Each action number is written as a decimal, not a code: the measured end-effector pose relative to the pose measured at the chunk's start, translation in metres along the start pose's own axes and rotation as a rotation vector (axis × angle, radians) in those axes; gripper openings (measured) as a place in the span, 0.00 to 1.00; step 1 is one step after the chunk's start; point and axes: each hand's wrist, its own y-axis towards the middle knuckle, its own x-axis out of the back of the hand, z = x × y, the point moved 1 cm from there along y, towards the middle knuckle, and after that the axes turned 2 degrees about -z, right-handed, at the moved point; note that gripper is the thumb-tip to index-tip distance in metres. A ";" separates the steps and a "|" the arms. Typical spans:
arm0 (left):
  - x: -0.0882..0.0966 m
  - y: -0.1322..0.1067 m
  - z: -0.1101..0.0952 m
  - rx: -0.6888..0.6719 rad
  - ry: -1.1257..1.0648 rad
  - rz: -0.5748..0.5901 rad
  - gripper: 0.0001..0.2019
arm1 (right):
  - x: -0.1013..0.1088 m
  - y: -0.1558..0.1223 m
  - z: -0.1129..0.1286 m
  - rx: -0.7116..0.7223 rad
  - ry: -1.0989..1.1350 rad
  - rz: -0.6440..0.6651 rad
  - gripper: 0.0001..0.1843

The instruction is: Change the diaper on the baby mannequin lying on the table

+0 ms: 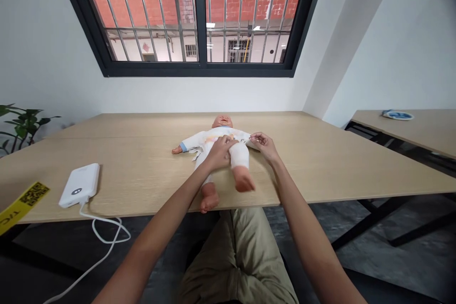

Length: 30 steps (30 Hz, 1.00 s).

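A baby doll (238, 160) in a white garment lies on its back on the wooden table (142, 161), head toward the window, bare feet at the near edge. My left hand (220, 152) rests on the doll's belly and pinches the white cloth there. At the doll's side, my right hand (264, 145) pinches the edge of the garment by its arm. The doll's other arm, with a blue cuff, stretches out to the left.
A white power bank (80, 184) with a trailing white cable lies at the table's left front, beside a yellow label (22, 204). A plant (21, 126) stands far left. A second table (420, 133) with a blue-rimmed object is at the right. My legs are under the table.
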 end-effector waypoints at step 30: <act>-0.007 -0.003 -0.018 -0.119 0.396 0.249 0.21 | -0.016 0.012 0.019 0.133 -0.073 0.352 0.11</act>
